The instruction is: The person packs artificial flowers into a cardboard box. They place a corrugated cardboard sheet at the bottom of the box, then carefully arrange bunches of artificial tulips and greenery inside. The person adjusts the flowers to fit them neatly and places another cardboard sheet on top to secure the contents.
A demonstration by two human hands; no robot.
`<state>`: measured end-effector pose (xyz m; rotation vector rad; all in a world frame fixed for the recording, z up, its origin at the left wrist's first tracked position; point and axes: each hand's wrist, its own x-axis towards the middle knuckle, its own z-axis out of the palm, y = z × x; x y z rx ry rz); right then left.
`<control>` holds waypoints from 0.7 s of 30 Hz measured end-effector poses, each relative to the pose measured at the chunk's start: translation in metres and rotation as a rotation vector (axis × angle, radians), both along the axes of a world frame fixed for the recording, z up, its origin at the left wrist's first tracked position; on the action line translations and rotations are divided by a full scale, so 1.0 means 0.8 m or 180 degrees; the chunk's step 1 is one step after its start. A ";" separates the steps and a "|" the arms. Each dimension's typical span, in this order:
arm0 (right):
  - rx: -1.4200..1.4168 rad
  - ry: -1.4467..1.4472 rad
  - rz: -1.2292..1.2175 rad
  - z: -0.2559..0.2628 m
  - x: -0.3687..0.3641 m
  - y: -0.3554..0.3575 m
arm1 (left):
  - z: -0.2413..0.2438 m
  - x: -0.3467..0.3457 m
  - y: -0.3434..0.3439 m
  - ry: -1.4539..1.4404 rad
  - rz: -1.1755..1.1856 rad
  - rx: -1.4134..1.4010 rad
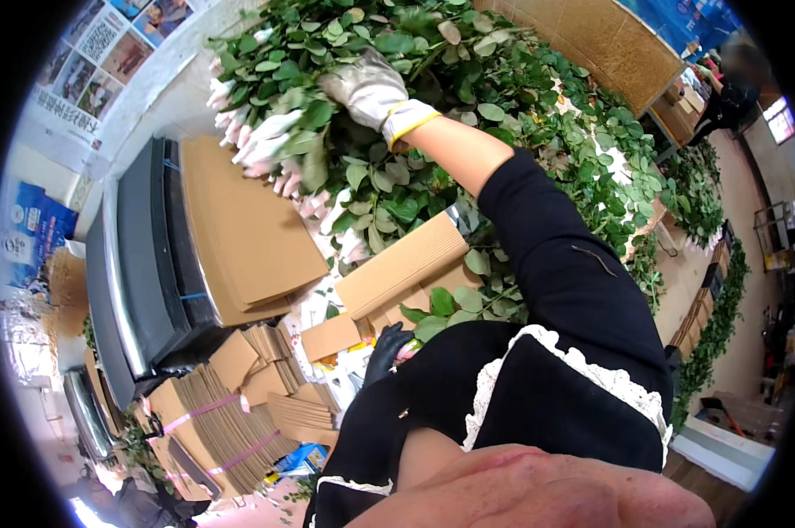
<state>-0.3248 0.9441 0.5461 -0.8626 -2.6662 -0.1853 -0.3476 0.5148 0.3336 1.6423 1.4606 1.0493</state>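
A dense heap of leafy rose stems (496, 99) lies before me, with pale pink and white wrapped flower heads (272, 138) along its left edge. My right hand (367, 89), in a whitish work glove with a yellow-trimmed cuff, reaches into the leaves. Foliage and blur hide its fingertips, so I cannot see whether they grip a stem. Close to my body, my left hand (387, 350) wears a black glove and holds a rose (407, 351) by its pinkish head end. My sleeve partly covers that hand. Green leaves (440, 307) show just beyond it.
Corrugated cardboard (404, 264) lies between my arms. Flat cardboard sheets (245, 231) lean by a dark padded stand (150, 264) at left. Cardboard bundles with pink straps (219, 429) sit lower left. Another person (734, 99) is at far right, beyond a brown panel (582, 49).
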 end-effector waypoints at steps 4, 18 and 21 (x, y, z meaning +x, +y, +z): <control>0.1365 0.1157 0.0341 0.030 0.006 -0.034 | 0.008 0.005 -0.003 -0.0077 0.0164 0.0137; -0.1203 0.0020 -0.0569 -0.082 0.110 -0.054 | 0.173 -0.039 0.060 -0.0279 0.0205 0.0282; -0.1658 -0.0499 -0.0626 -0.082 0.119 -0.062 | 0.191 -0.054 0.104 0.0182 0.0591 0.0624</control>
